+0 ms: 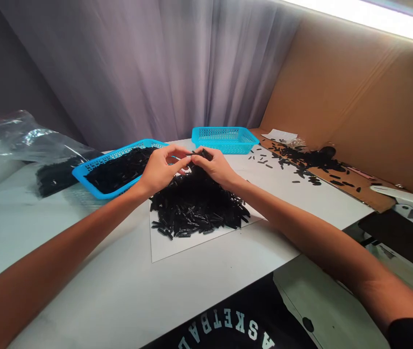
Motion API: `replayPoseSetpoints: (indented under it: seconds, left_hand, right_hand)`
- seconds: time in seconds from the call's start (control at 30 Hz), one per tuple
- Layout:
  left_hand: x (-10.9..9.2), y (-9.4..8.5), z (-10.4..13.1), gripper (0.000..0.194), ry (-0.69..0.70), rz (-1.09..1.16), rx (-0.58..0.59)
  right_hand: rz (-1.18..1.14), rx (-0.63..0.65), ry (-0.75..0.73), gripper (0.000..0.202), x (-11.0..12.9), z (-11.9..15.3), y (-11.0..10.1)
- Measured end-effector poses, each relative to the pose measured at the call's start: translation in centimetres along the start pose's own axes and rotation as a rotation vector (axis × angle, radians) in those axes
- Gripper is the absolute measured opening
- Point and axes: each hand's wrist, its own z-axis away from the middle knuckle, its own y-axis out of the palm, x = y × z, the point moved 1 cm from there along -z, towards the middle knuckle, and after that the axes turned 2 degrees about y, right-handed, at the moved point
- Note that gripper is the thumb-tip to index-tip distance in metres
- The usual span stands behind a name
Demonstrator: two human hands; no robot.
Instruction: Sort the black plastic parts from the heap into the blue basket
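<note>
A heap of small black pieces (195, 208) lies on a white sheet (166, 249) in the middle of the table. Above the heap's far side, my left hand (161, 167) and my right hand (214, 167) meet at the fingertips. Between them is a small dark piece, pinched by my left thumb and fingers. My right hand is closed, with black pieces showing inside its curled fingers. To the left, a blue basket (99, 195) holds many more black pieces, partly behind my left hand.
Behind my right hand stands another blue basket (224, 145). Scattered black pieces (301, 160) lie at the back right beside a cardboard panel (341, 92). A clear plastic bag (35, 138) is at the left, and a white-handled tool (406, 196) at the right edge.
</note>
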Motion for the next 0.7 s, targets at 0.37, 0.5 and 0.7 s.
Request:
replayPoseSetpoints:
  seconds: [0.37, 0.5, 0.7]
  left_hand:
    - [-0.1, -1.5, -0.6, 0.023, -0.038, -0.068, 0.071]
    - [-0.4, -1.5, -0.5, 0.024, -0.05, -0.078, 0.085]
    - [-0.8, -1.5, -0.4, 0.021, -0.039, -0.091, 0.087]
  right_hand:
    - [0.311, 0.337, -0.073, 0.029, 0.6, 0.4, -2.1]
    - [0.286, 0.285, -0.078, 0.034, 0.9, 0.3, -2.2]
    - [0.065, 0.126, -0.051, 0.027, 0.7, 0.5, -2.2]
